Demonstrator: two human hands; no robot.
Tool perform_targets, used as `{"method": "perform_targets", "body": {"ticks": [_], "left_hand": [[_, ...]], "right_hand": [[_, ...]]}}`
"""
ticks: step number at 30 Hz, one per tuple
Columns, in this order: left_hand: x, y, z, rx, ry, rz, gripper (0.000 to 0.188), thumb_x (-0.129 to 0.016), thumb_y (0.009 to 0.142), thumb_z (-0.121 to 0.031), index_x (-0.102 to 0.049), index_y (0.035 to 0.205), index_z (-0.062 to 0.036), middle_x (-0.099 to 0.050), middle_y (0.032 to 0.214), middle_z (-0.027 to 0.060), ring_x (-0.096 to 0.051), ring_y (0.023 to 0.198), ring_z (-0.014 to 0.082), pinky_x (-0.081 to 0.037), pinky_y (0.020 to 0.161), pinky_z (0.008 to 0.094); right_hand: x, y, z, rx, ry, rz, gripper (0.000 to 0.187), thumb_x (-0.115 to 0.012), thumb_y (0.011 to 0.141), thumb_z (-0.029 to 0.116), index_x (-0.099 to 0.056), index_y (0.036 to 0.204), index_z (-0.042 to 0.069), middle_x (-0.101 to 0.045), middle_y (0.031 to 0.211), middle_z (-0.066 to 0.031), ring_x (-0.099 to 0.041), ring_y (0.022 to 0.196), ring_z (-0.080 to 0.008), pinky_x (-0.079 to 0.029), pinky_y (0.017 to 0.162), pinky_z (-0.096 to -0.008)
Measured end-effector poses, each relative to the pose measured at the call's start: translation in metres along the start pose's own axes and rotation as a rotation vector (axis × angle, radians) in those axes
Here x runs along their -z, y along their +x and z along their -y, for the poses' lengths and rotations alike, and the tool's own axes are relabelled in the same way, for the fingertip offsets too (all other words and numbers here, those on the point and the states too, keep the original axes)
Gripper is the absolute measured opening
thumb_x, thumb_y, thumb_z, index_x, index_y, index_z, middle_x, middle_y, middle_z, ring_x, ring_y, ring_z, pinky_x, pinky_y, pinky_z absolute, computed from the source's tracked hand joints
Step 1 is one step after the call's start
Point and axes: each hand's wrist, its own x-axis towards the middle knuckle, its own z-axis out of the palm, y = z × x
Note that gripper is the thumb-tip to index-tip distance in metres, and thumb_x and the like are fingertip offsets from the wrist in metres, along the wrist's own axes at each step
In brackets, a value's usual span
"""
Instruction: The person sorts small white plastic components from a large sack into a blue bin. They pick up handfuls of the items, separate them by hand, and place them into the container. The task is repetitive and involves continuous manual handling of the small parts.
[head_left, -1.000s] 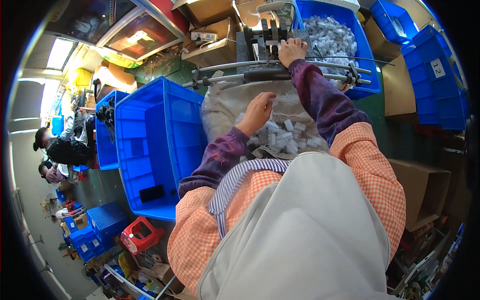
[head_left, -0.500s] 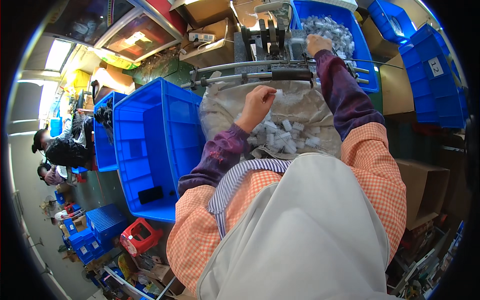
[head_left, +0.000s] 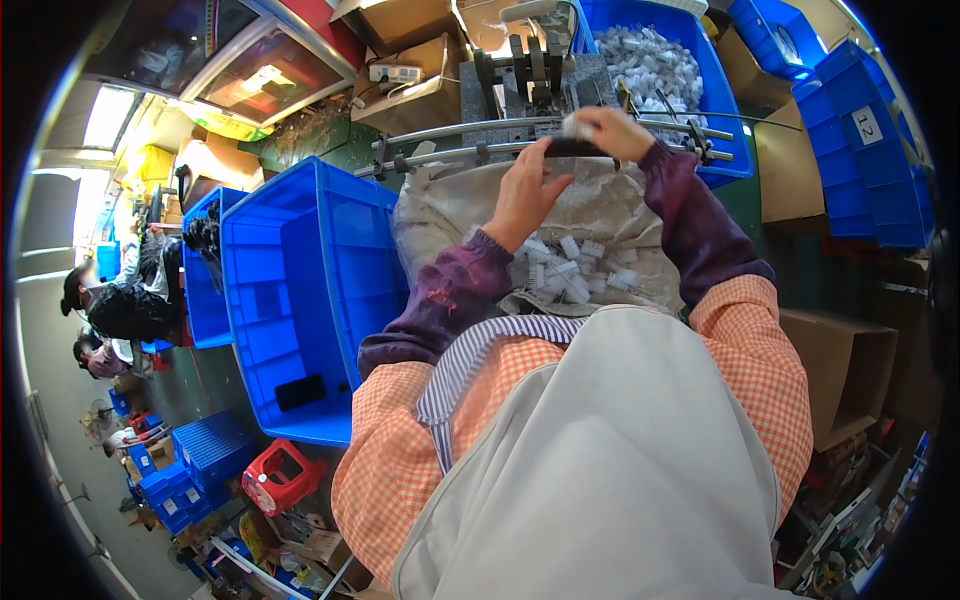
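My right hand (head_left: pixel 617 134) is closed in a pinch on a small whitish plastic piece (head_left: pixel 577 127), just above the black sleeve (head_left: pixel 580 149) on the metal rails. My left hand (head_left: pixel 524 194) reaches up beside it with fingers stretched and thumb apart; nothing shows in it, and its fingertips are near the black sleeve's left end. Below both hands, a beige cloth (head_left: pixel 435 215) spreads over my lap side of the machine and bears a pile of clear, ribbed plastic pieces (head_left: pixel 568 274). The machine (head_left: pixel 530 75), dark and metal, stands beyond the rails.
A blue bin (head_left: pixel 728 100) full of similar pieces stands at the far right. At my left is a large blue bin (head_left: pixel 283 290) with a dark flat object (head_left: pixel 300 392) inside. Cardboard boxes (head_left: pixel 845 375), stacked blue crates (head_left: pixel 862 150) and a red stool (head_left: pixel 283 475) stand around.
My right hand has come back from the far bin's edge toward the rails with a whitish piece. The left hand has moved up and forward, its fingers now opened out.
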Motion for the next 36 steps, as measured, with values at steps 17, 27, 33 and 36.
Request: {"method": "perform_targets", "body": {"ticks": [17, 27, 33, 36], "left_hand": [[-0.02, -0.059, 0.067, 0.168, 0.601, 0.417, 0.024, -0.057, 0.074, -0.012, -0.053, 0.096, -0.0036, -0.058, 0.095, 0.0144, -0.058, 0.09, 0.0316, -0.049, 0.074, 0.0403], [-0.016, -0.059, 0.072, 0.066, 0.426, 0.2, 0.027, -0.05, 0.077, -0.007, -0.05, 0.104, -0.003, -0.054, 0.1, 0.017, -0.055, 0.09, 0.0357, -0.046, 0.077, 0.042], [-0.015, -0.054, 0.061, 0.071, 0.331, 0.181, 0.032, -0.047, 0.079, -0.004, -0.05, 0.11, -0.0074, -0.054, 0.099, 0.0168, -0.055, 0.089, 0.0354, -0.046, 0.075, 0.042], [-0.013, -0.053, 0.058, 0.071, 0.306, 0.192, 0.03, -0.047, 0.079, -0.003, -0.052, 0.108, -0.0082, -0.053, 0.1, 0.0169, -0.055, 0.089, 0.0356, -0.047, 0.073, 0.042]], "right_hand": [[-0.024, 0.07, -0.07, -0.262, -0.727, -0.415, 0.015, -0.049, 0.08, 0.02, -0.058, 0.091, 0.016, -0.061, 0.098, -0.0018, -0.047, 0.103, -0.0236, -0.035, 0.084, -0.0401], [-0.02, 0.071, -0.071, -0.324, -0.622, -0.373, 0.022, -0.048, 0.084, 0.026, -0.057, 0.102, 0.017, -0.059, 0.107, -0.0015, -0.048, 0.107, -0.0224, -0.032, 0.088, -0.0403], [-0.017, 0.074, -0.059, -0.435, -0.606, -0.318, 0.024, -0.049, 0.083, 0.027, -0.06, 0.103, 0.021, -0.061, 0.107, -0.0002, -0.048, 0.107, -0.0201, -0.029, 0.091, -0.0428], [-0.014, 0.068, -0.056, -0.479, -0.69, -0.34, 0.024, -0.05, 0.083, 0.029, -0.062, 0.102, 0.022, -0.06, 0.107, 0.0006, -0.047, 0.108, -0.019, -0.027, 0.092, -0.0446]]}}
